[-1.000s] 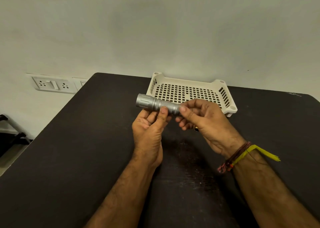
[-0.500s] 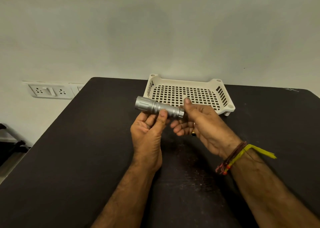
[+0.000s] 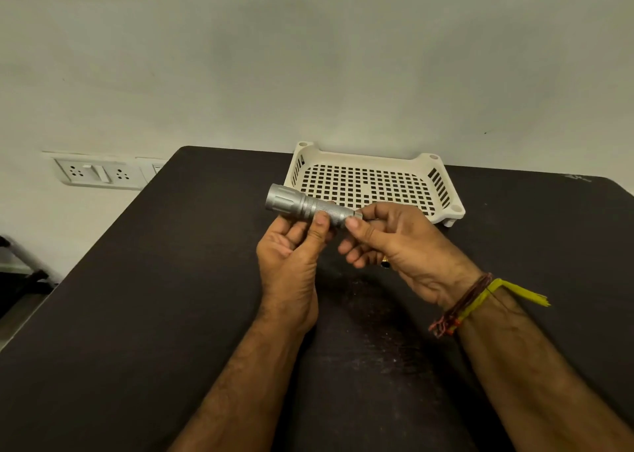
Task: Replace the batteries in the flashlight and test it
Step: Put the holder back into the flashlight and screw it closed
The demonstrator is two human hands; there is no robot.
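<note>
left hand (image 3: 291,245) cradling flashlight (image 3: 305,206), right hand (image 3: 394,242) pinching tail

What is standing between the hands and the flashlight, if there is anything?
Nothing visible. The left hand already grips the body of the flashlight, and the right hand pinches its tail end. Both hold it above the table, in front of the basket.

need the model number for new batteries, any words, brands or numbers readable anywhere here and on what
No readable text in this view.
Flashlight: bare knurled metal, no marking visible.
Table: faint white scrawl near the far right corner, too blurred to read.
Wall socket plate: no lettering visible.
Basket: no label visible.
</note>
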